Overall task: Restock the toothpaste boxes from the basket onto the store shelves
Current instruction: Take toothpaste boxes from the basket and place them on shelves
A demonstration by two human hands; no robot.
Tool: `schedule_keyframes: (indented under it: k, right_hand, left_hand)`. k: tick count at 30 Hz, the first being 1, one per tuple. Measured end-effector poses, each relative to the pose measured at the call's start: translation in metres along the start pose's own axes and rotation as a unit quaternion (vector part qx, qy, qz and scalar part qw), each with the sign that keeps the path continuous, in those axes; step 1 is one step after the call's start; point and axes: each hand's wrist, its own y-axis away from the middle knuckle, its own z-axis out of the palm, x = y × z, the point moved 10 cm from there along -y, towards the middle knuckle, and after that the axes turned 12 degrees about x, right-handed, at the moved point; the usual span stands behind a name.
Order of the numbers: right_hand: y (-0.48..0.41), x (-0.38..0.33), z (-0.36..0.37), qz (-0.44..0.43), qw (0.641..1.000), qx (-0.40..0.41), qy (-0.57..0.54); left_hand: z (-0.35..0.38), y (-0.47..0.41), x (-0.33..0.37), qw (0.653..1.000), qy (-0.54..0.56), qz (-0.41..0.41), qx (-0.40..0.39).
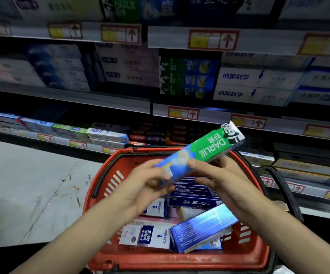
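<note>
Partway | progress: one green-blue Darlie box [199,153] held above the red basket [108,175], not yet shelved; several boxes [146,236] lie inside; matching stack [187,78] sits far back on the middle shelf [215,115] | grip: left hand [150,180] grips the box's near-left end, blurred; right hand [219,175] pinches its middle, thumb above, fingers [203,181] curled beneath.

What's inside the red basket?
Loose toothpaste boxes: a shiny blue box, a white-and-navy box, a dark navy box. The left hand, right hand and held Darlie box cover part of the basket; lower layers are hidden.
</note>
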Motion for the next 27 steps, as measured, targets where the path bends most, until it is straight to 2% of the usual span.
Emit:
schedule_keyframes:
  k: [4,6,7,8,10,12,15,20,22,24,27]
  right_hand:
    - [-0.007,-0.001,-0.009,-0.009,0.998,0.037,0.058]
    - [-0.007,-0.012,-0.014,-0.09,0.979,0.077,0.165]
    - [-0.005,-0.022,-0.015,-0.161,0.953,0.1,0.236]
    - [0.0,-0.033,-0.014,-0.243,0.91,0.119,0.315]
    - [0.011,-0.049,-0.005,-0.372,0.8,0.135,0.451]
    - [0.013,-0.053,-0.001,-0.407,0.735,0.131,0.526]
    - [0.011,-0.056,-0.004,-0.429,0.678,0.152,0.577]
    - [0.002,-0.054,-0.014,-0.411,0.651,0.181,0.612]
    - [0.001,-0.054,-0.014,-0.394,0.655,0.185,0.617]
    - [-0.003,-0.051,-0.015,-0.365,0.674,0.182,0.616]
    - [-0.007,-0.047,-0.019,-0.301,0.736,0.161,0.584]
  left_hand:
    - [0.004,-0.011,-0.016,0.993,-0.113,-0.003,0.038]
    - [-0.01,-0.017,-0.013,0.981,-0.163,0.003,0.102]
    - [-0.017,-0.019,-0.011,0.978,-0.165,-0.001,0.128]
    - [-0.021,-0.02,-0.01,0.977,-0.156,-0.009,0.143]
    - [-0.021,-0.023,-0.006,0.979,-0.144,-0.017,0.141]
    - [-0.017,-0.025,-0.001,0.981,-0.143,-0.005,0.13]
    - [-0.006,-0.027,0.012,0.982,-0.147,0.039,0.11]
    - [0.007,-0.022,0.036,0.983,-0.126,0.116,0.073]
    - [0.012,-0.017,0.043,0.979,-0.132,0.144,0.05]
    - [0.016,-0.014,0.046,0.977,-0.138,0.161,0.03]
    - [0.018,-0.013,0.049,0.972,-0.144,0.184,0.022]
